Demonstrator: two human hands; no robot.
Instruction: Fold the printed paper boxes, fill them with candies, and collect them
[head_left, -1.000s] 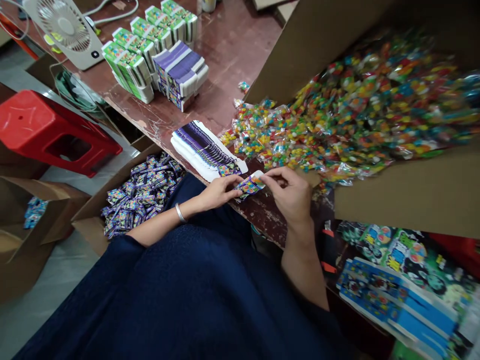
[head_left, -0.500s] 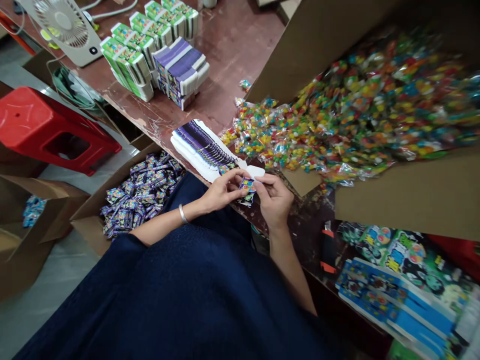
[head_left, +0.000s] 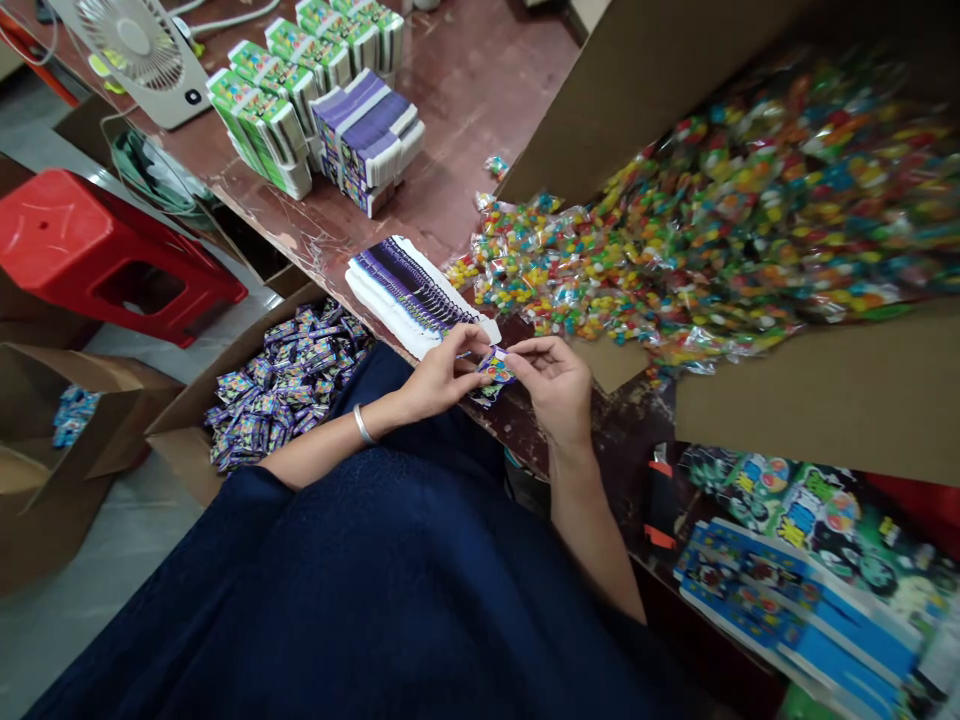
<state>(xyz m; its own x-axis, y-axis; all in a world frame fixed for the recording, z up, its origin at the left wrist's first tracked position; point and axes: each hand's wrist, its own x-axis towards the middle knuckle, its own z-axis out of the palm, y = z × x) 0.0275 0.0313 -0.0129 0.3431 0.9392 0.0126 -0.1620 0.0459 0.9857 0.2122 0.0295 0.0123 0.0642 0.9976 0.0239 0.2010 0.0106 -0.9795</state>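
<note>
Counter [head_left: 469, 110], beneath left fingers [head_left: 459, 340] and right fingers [head_left: 553, 347]; heap of bagged candies [head_left: 720, 235], beyond and right of both; fanned row of flat purple cartons [head_left: 409, 285], just beyond the left fingers; small purple carton [head_left: 498, 371], grasped by the left fingers, the right fingers pinching its edge

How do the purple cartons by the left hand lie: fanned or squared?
Fanned: the cartons overlap in a slanting row, many edges showing.

Scuffed table [head_left: 480, 60] with fan [head_left: 139, 60], green bundles [head_left: 259, 125], carton row [head_left: 409, 290], candy packets [head_left: 570, 260]
</note>
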